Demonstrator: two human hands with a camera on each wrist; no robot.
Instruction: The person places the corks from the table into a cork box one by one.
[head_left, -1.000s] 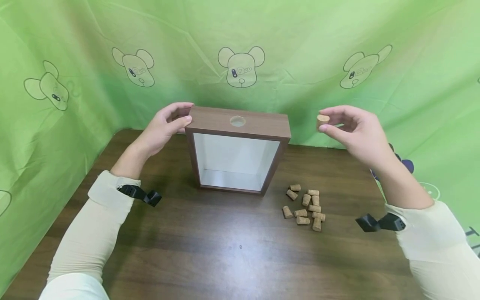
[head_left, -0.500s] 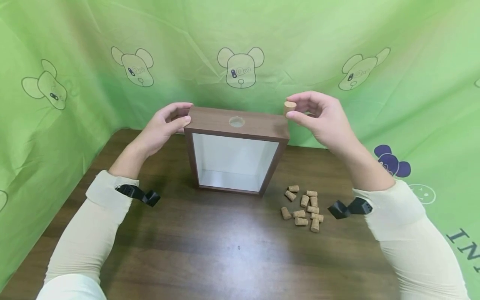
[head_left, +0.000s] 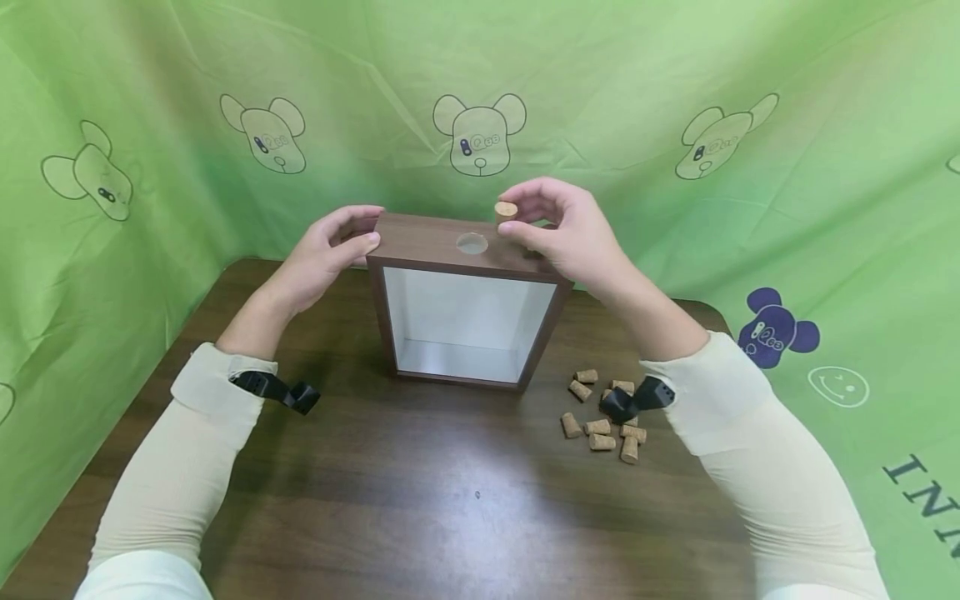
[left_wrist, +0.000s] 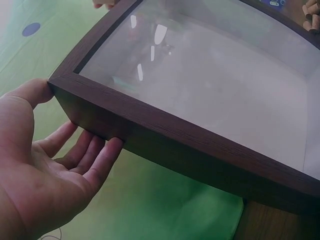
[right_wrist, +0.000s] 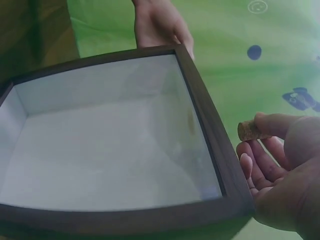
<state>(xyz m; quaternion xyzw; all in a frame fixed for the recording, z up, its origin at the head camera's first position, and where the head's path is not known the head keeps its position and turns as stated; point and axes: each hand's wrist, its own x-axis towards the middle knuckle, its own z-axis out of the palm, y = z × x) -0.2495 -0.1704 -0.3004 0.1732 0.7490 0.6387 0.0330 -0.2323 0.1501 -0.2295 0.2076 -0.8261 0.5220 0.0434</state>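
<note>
A brown wooden box point(head_left: 420, 236) with a clear front pane point(head_left: 457, 321) and white inside stands upright on the table, a round hole point(head_left: 472, 243) in its top. My left hand point(head_left: 322, 254) grips its upper left corner, thumb on one side and fingers behind; the left wrist view shows this hand point(left_wrist: 55, 160) at the frame. Between thumb and fingers, my right hand point(head_left: 566, 233) pinches a cork point(head_left: 506, 212) over the box top, just right of the hole. The right wrist view shows the cork point(right_wrist: 250, 131) held beyond the frame's edge.
Several loose corks point(head_left: 602, 442) lie on the brown table point(head_left: 420, 517) to the right of the box, partly hidden by the right wrist's camera point(head_left: 633, 400). A green cloth point(head_left: 600, 100) with mouse drawings hangs behind and at the sides.
My right hand has carried the cork leftward, from well right of the box to above its top near the hole. My left hand has stayed on the corner.
</note>
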